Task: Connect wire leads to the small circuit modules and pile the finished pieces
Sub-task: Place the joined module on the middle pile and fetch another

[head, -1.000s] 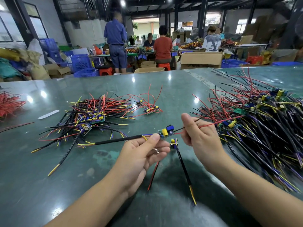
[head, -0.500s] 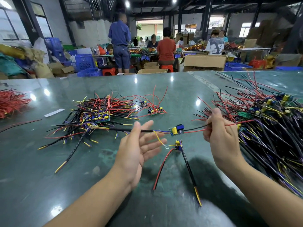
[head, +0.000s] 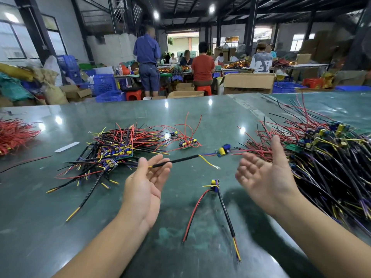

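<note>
Both hands are up over the green table, palms turned inward and fingers spread loose, gripping nothing. The left hand has a black-sleeved lead crossing just past its fingertips; whether the fingers actually touch it is hard to tell from here. That lead runs right to a yellow wire, then to a small circuit module with a yellow part and a blue one, which sits between the two heaps, with red leads trailing off to its right. The right hand is held beside the big tangle of wired modules on the right side of the table. Between the forearms lies another module, its red lead and its black lead splayed toward the near edge. To the left sits the other pile of black, red and yellow wires with boards in it, and a bundle of red wires lies at the far left edge. Beyond the table, people stand and sit at benches among cardboard boxes and blue crates.
</note>
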The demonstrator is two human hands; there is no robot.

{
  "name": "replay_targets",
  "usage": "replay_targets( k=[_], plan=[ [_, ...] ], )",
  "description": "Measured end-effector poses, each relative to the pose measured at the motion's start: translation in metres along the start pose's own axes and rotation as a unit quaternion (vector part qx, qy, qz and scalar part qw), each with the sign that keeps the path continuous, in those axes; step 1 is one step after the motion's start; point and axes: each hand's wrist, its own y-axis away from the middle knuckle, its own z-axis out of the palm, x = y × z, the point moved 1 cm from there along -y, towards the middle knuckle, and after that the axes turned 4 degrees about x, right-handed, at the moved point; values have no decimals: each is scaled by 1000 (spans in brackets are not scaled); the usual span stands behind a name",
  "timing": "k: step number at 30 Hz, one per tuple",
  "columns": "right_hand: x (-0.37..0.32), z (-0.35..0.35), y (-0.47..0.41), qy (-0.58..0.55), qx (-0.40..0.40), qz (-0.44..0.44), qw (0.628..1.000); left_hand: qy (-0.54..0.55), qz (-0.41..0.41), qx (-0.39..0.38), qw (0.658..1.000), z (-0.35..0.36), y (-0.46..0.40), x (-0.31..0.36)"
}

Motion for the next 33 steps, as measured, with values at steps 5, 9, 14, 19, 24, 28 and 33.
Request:
replay_targets(
  k=[5, 9, 14, 19, 24, 28, 33],
  plan=[
    [17, 14, 22, 239, -170, 82, 952, 59, 3, -1, 998, 2, 4, 2],
    [33, 27, 35, 196, -223, 45, 954, 18, -35, -88, 995, 12, 20, -7],
    [22, 29, 35, 120, -132, -123, 976, -153, -93, -306, 935, 15, 41, -21],
    [-18, 17, 22, 169, -69, -210, 961, -239, -91, -367, 894, 8, 39, -26],
    [-60, -8, 5, 399, 24, -342, 850, -197, -84, -341, 915, 5, 31, -20],
    [-81, -33, -8, 521, 73, -295, 798, -205, -72, -339, 915, 4, 28, -17],
    [-98, -61, -10, 802, 223, -200, 517, -213, -51, -325, 920, 2, 25, -16]
  ],
)
